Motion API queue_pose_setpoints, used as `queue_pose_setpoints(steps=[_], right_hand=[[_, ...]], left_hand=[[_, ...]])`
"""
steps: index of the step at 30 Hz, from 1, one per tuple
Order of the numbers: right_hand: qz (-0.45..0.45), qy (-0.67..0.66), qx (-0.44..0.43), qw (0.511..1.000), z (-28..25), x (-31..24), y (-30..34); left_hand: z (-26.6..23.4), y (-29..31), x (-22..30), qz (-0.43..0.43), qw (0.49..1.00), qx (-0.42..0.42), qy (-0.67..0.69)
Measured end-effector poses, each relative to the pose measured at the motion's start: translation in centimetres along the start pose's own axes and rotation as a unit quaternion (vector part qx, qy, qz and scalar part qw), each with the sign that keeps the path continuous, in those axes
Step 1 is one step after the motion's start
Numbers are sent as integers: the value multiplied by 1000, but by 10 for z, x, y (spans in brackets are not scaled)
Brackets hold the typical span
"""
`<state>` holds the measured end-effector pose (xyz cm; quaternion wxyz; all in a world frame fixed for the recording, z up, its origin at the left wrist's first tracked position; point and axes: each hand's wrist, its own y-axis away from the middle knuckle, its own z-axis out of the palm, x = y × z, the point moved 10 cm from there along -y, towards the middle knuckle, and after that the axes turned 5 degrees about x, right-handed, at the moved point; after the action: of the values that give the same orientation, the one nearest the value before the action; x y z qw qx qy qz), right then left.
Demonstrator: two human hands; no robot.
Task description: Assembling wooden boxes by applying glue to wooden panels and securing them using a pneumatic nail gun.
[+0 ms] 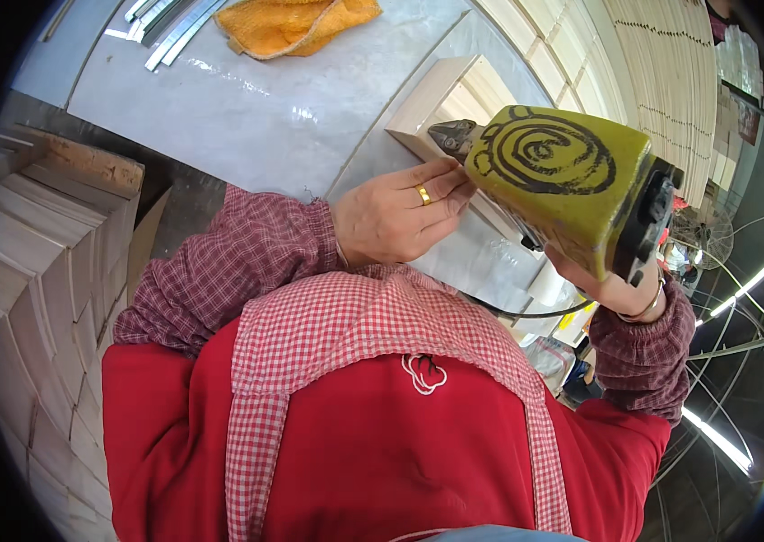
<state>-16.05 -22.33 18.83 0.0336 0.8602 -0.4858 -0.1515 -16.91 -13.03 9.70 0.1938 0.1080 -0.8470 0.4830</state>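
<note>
Holding green tool near wooden frame edge

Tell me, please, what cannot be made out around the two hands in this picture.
All in the head view:
- Most of the right hand's grip: hidden by the yellow-green tool.
- Part of the wooden frame: behind that tool.
- Whether the left hand touches the frame: the tool crowds its fingertips.
- Far ends of the grey strips and orange cloth: cut off by the top edge.
</note>
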Motion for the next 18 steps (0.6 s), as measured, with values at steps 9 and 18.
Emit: queue_pose_setpoints(steps=[9,18], right_hand=[[25,-8,-8,1000,0,0,-5],[82,-67,35,994,-3,16,-6]], left_hand=[[1,1,-1,2,1000,6,-14],[-12,-3,-10,-49,997,62,13]])
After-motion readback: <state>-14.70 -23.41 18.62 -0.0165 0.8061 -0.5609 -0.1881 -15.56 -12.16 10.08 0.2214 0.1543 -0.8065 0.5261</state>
